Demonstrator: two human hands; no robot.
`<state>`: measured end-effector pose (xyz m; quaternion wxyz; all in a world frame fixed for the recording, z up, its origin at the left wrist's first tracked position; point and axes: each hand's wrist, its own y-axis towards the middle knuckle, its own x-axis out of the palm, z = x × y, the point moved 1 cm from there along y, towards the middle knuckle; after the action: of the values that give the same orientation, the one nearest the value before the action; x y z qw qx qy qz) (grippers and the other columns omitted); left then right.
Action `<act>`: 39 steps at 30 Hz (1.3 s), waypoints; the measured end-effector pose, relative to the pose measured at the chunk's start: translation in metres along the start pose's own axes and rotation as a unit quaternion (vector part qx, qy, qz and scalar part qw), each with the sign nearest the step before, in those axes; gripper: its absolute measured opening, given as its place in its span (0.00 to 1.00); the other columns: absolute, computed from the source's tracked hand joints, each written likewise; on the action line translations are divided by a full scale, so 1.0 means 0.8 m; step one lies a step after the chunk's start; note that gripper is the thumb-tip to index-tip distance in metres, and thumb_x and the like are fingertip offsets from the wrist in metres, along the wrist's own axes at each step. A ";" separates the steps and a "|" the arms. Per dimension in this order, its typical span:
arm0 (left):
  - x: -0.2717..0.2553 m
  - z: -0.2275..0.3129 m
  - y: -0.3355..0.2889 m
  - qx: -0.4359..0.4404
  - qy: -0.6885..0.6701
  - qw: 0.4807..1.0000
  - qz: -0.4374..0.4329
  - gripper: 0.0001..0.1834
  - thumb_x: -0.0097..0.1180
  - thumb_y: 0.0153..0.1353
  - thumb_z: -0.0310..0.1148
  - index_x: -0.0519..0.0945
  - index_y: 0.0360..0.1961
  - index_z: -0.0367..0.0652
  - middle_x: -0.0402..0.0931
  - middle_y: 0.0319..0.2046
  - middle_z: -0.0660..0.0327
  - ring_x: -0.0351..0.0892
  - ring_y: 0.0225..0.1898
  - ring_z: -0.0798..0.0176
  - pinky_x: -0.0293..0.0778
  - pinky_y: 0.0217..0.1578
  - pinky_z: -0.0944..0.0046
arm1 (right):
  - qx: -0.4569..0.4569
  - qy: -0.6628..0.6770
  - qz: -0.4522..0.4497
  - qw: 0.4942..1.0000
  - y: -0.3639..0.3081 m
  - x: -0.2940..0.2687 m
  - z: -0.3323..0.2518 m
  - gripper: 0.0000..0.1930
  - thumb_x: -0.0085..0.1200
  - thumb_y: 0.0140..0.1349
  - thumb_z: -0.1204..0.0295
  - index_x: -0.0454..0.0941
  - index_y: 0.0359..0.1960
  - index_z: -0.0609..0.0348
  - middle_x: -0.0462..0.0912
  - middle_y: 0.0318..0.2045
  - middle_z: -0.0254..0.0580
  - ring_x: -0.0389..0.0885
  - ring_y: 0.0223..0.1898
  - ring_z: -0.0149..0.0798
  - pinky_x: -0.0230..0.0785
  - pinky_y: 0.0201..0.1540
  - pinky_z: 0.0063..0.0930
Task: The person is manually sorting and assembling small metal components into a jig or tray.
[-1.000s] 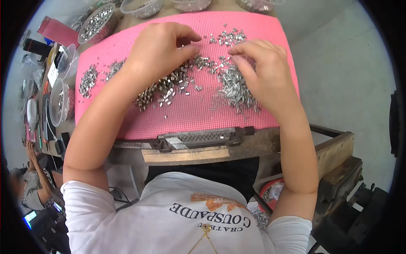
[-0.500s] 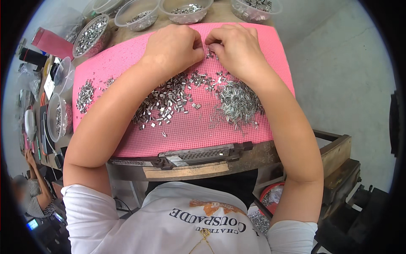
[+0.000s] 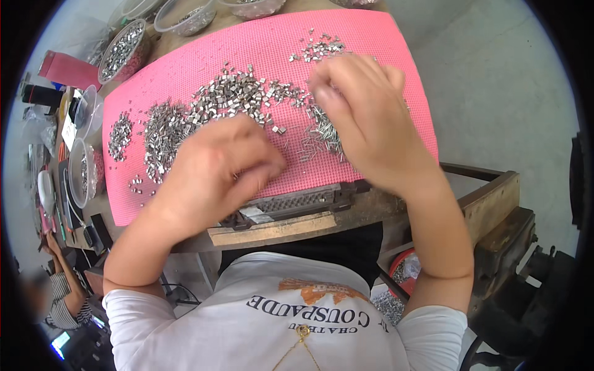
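Hands [image 3: 216, 167] nearer, pink mat [image 3: 371, 37] below

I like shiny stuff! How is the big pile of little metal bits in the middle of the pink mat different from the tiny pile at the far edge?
The big pile spreads wide across the pink mat; the tiny pile is a small patch. The big pile lies beside the left hand; the tiny pile sits beyond the right hand, untouched. The big pile is heaped thickly; the tiny pile lies loosely scattered. Both are small silvery metal pieces.
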<state>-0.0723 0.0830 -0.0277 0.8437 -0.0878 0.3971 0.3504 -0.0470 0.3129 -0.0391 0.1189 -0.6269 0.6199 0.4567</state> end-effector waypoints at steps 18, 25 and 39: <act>0.065 0.029 -0.060 0.011 0.057 0.994 0.096 0.09 0.72 0.48 0.26 0.86 0.31 0.47 0.81 0.34 0.66 0.81 0.37 0.58 0.71 0.39 0.57 | -0.008 -0.085 0.090 0.992 -0.161 0.040 -0.069 0.10 0.66 0.57 0.76 0.82 0.41 0.57 0.83 0.41 0.37 0.83 0.43 0.43 0.64 0.50 0.42; 0.094 0.048 -0.068 0.048 0.102 0.985 0.129 0.12 0.72 0.51 0.26 0.85 0.38 0.47 0.82 0.38 0.66 0.80 0.36 0.60 0.69 0.39 0.58 | -0.005 -0.039 0.114 0.993 -0.157 0.031 -0.067 0.12 0.68 0.52 0.81 0.84 0.39 0.59 0.86 0.42 0.40 0.86 0.41 0.43 0.67 0.48 0.41; 0.109 0.048 -0.064 0.088 0.171 0.972 0.135 0.16 0.73 0.43 0.22 0.86 0.36 0.46 0.83 0.37 0.64 0.81 0.35 0.60 0.70 0.36 0.59 | -0.111 -0.141 0.080 0.981 -0.156 0.034 -0.052 0.06 0.61 0.55 0.75 0.82 0.34 0.62 0.82 0.40 0.42 0.84 0.41 0.41 0.71 0.46 0.42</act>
<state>0.0234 0.1067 -0.0724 0.7128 -0.0169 0.5727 0.4047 0.0762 0.2902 -0.0881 0.0983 -0.5140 0.5906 0.6143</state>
